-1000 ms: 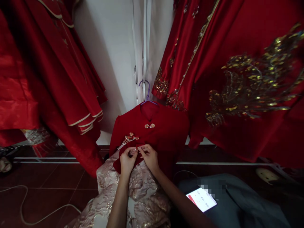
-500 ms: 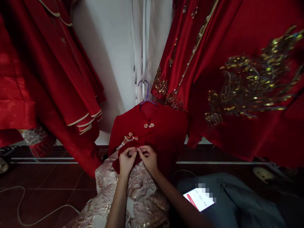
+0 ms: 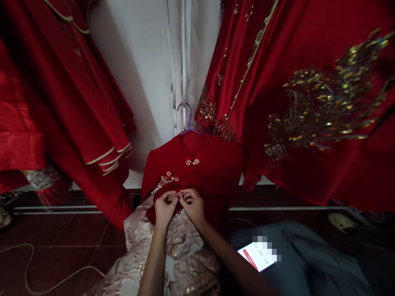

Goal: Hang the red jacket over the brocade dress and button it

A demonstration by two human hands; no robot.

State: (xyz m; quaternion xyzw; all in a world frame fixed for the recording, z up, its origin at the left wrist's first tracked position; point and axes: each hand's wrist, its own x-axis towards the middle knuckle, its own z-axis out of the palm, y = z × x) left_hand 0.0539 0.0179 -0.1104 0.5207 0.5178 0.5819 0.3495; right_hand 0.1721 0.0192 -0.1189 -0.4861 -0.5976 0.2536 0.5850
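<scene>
A dark red jacket [image 3: 212,164] hangs by its neck from a purple hanger [image 3: 189,123]. At its lower front, my left hand [image 3: 165,207] and my right hand [image 3: 194,205] meet with fingertips pinched around a small beaded clasp [image 3: 179,195], mostly hidden by the fingers. Higher on the chest sits a flower-shaped beaded clasp [image 3: 193,162] joining the two front edges. Left of it, a jewelled brooch [image 3: 168,177] with dangling beads lies against the cloth. Beneath my forearms spreads a pale pink-gold brocade skirt [image 3: 185,242].
Red garments [image 3: 89,102] hang close on the left, and a red garment with gold sequins [image 3: 327,107] on the right. A lit phone [image 3: 256,257] rests on bluish-grey cloth [image 3: 308,263]. A white cable [image 3: 27,267] curls over the tiled floor [image 3: 70,230].
Both hands keep their pinch at the clasp, with barely any finger movement. The whole view has shifted slightly.
</scene>
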